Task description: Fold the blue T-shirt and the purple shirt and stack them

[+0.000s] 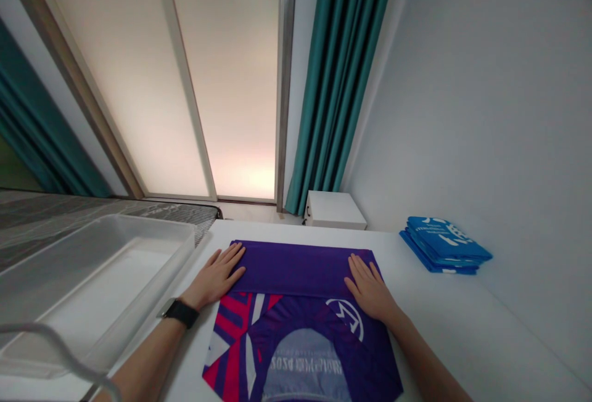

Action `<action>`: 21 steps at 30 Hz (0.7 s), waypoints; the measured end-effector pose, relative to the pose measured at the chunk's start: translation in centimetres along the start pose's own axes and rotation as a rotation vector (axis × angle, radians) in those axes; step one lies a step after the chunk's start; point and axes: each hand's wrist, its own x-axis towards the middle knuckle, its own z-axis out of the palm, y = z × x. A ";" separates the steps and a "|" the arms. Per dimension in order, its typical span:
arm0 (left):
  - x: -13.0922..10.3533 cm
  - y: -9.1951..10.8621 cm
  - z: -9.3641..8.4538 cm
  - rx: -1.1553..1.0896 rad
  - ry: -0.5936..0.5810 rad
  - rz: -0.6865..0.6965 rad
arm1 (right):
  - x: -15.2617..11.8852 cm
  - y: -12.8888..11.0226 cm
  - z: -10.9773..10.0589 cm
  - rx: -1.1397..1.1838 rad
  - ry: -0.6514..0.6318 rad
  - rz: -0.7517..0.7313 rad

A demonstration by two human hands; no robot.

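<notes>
A purple shirt lies flat in the middle of a white counter, right in front of a person whose forearms reach in from below. Both hands are palm down, fingers spread, gripping nothing. The left hand, above a wrist with a dark watch, presses the far left corner of the shirt, partly on the counter; the right hand presses near the far right corner.

Between them runs a plain, smooth band across the shirt's far end, its near edge straight, as if cloth has been turned over and flattened. That much of the folding looks done. The nearer part is not yet folded in: it lies spread out, with red and white shapes on the left, a round white emblem by the right wrist, and a grey patch whose upside-down lettering begins with 2024. I judge the folding to be partway along.

To the right, against the wall, sits a neat pile of folded blue cloth, apart from the shirt. To the left is a clear plastic bin; the shirt is outside it.
</notes>
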 end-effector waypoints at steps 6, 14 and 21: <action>0.1 -1.1 0.5 -0.128 0.054 -0.049 | 0.0 0.0 -0.4 0.014 0.049 0.010; -0.4 1.0 -0.2 -0.018 0.162 -0.022 | -0.5 -0.9 -2.1 0.021 0.134 -0.078; 1.3 10.0 -0.5 0.037 0.186 0.230 | 1.6 -8.0 -3.4 0.058 -0.003 -0.101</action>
